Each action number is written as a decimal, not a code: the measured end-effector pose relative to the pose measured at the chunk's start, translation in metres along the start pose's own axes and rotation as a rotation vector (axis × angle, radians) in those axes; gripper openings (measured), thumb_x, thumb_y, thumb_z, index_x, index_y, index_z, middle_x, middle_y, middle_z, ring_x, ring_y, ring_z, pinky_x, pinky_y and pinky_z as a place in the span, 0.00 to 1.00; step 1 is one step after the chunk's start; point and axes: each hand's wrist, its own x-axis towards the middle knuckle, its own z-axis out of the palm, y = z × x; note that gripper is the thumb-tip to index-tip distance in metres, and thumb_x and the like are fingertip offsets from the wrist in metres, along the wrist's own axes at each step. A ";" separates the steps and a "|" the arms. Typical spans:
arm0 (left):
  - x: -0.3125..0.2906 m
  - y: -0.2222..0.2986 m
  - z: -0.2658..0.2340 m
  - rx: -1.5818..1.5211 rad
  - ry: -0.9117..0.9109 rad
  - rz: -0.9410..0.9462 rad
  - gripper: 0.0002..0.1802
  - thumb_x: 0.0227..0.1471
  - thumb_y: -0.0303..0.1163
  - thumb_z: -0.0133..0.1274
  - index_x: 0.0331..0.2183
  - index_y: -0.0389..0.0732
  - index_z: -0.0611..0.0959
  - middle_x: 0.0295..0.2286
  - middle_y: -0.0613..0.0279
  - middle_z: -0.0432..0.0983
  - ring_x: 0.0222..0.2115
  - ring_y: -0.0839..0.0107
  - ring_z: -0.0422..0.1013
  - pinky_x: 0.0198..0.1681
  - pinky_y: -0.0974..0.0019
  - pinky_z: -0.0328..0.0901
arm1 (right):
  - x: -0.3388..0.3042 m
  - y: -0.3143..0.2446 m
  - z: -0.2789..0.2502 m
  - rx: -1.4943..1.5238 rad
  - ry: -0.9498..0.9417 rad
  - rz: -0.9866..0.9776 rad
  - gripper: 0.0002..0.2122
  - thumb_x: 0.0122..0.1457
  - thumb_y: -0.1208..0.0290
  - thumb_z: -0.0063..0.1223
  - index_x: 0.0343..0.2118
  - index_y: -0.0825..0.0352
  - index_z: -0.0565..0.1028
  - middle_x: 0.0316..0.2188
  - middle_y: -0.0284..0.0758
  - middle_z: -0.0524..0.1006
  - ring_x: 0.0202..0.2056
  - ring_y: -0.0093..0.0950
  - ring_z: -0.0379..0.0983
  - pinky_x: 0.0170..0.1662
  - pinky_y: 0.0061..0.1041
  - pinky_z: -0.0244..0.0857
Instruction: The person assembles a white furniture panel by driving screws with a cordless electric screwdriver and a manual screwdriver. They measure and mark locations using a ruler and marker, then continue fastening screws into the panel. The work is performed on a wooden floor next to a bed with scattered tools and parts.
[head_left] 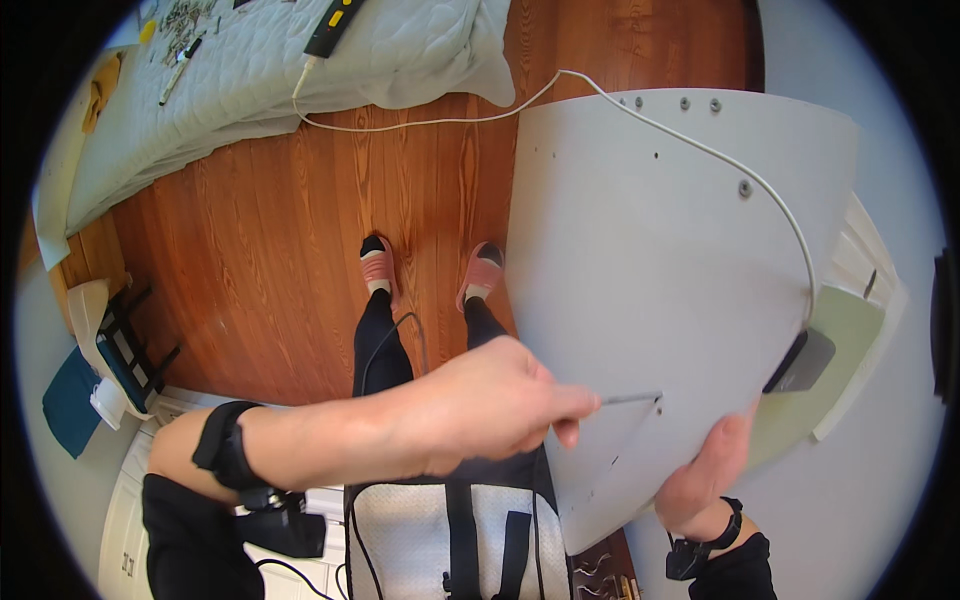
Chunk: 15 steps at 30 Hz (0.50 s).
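Observation:
A large white panel (610, 270) stands at my right, with several small holes and grey round fittings (745, 188) in its face. My left hand (505, 400) is closed in a fist around a slim grey metal tool (628, 400); its handle, if any, is hidden in the fist. The tool's tip meets the panel at a small hole, and another dark hole lies just below. My right hand (708, 475) grips the panel's near right edge, thumb side showing on the face and the other fingers mostly hidden behind.
A white cable (440, 122) runs from a black and yellow device (330, 28) on the quilted bed (400, 55) across the panel to a dark device (800, 362). A white-and-black marker (180, 72) lies on the bed. A folding stool (125, 350) stands left on the wooden floor (250, 240).

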 end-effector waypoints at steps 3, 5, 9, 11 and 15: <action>0.009 0.014 -0.021 0.053 -0.015 0.103 0.22 0.57 0.45 0.55 0.21 0.37 0.82 0.10 0.75 0.54 0.11 0.83 0.45 0.16 0.73 0.38 | 0.032 -0.006 0.017 -0.174 0.057 -0.096 0.23 0.67 0.63 0.29 0.53 0.81 0.63 0.50 0.47 0.63 0.51 0.40 0.61 0.57 0.34 0.52; 0.010 0.023 -0.036 0.093 0.010 0.166 0.22 0.57 0.45 0.55 0.20 0.37 0.81 0.10 0.75 0.54 0.11 0.84 0.45 0.16 0.73 0.39 | 0.051 -0.011 0.029 -0.258 0.139 -0.072 0.23 0.67 0.64 0.29 0.55 0.79 0.64 0.45 0.43 0.65 0.46 0.33 0.61 0.52 0.29 0.54; -0.014 0.025 -0.064 0.179 0.037 0.272 0.23 0.59 0.47 0.53 0.23 0.37 0.80 0.11 0.77 0.53 0.11 0.85 0.45 0.16 0.73 0.40 | 0.038 -0.038 0.041 -0.060 0.505 0.158 0.22 0.68 0.66 0.30 0.59 0.74 0.64 0.35 0.32 0.64 0.36 0.22 0.58 0.42 0.21 0.54; -0.041 0.018 -0.086 0.047 0.016 0.271 0.23 0.60 0.47 0.51 0.25 0.36 0.80 0.11 0.78 0.52 0.12 0.85 0.44 0.16 0.73 0.39 | 0.018 -0.052 0.056 -0.087 0.713 0.203 0.21 0.68 0.68 0.31 0.60 0.71 0.65 0.31 0.27 0.61 0.31 0.18 0.54 0.37 0.17 0.50; -0.104 0.008 -0.145 -0.056 0.148 0.434 0.24 0.65 0.48 0.41 0.33 0.37 0.79 0.15 0.76 0.54 0.15 0.86 0.47 0.18 0.75 0.41 | -0.010 -0.077 0.119 0.008 0.831 0.242 0.19 0.68 0.73 0.31 0.59 0.71 0.66 0.32 0.29 0.66 0.30 0.17 0.55 0.35 0.17 0.52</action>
